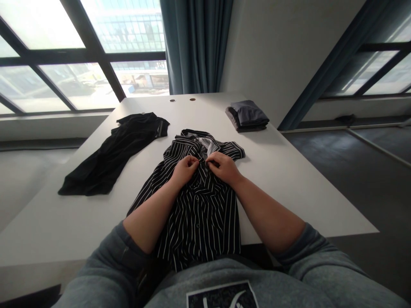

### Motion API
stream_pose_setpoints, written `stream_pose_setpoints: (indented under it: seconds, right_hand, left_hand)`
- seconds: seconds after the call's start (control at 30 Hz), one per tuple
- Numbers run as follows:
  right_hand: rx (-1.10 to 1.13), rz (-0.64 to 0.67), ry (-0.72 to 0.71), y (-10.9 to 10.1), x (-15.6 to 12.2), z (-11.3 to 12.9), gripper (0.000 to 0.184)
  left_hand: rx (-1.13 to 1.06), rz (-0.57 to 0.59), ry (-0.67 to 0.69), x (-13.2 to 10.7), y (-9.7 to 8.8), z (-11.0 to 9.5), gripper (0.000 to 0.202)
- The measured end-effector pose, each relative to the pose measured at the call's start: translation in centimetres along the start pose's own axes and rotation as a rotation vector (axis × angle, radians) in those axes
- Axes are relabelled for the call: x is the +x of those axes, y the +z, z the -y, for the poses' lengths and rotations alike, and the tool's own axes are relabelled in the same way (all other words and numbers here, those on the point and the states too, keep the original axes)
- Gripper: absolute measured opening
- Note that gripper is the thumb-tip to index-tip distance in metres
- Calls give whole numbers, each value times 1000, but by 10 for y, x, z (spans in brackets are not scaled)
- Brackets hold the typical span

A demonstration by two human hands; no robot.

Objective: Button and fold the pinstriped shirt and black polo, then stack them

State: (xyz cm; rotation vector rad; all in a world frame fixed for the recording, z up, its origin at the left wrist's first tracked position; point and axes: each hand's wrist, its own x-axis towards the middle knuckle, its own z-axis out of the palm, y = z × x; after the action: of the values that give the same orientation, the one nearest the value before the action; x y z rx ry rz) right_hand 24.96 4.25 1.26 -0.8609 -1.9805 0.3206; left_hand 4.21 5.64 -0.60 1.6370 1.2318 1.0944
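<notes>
A black shirt with thin white pinstripes (199,226) lies face up on the white table (289,188), its collar at the far end and a grey inner fabric (205,144) showing at the neck. My left hand (185,170) and my right hand (224,167) meet on the front placket just below the collar. The fingertips of both hands pinch the shirt's front edges close together. Any button under my fingers is hidden.
A crumpled black garment (112,154) lies on the table to the left. A folded stack of grey and dark fabric (247,115) sits at the back right. Two small round holes (182,99) mark the far table edge, with windows and a teal curtain (192,42) beyond.
</notes>
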Motion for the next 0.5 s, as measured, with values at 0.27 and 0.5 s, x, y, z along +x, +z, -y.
stream_pose_setpoints:
  seconds: [0.27, 0.5]
  right_hand:
    - [43, 118, 59, 3, -3, -2, 15]
    - [28, 71, 137, 8, -5, -5, 7]
  left_hand:
    - [-26, 54, 8, -1, 0, -4, 14]
    - [-56, 122, 9, -3, 0, -7, 22]
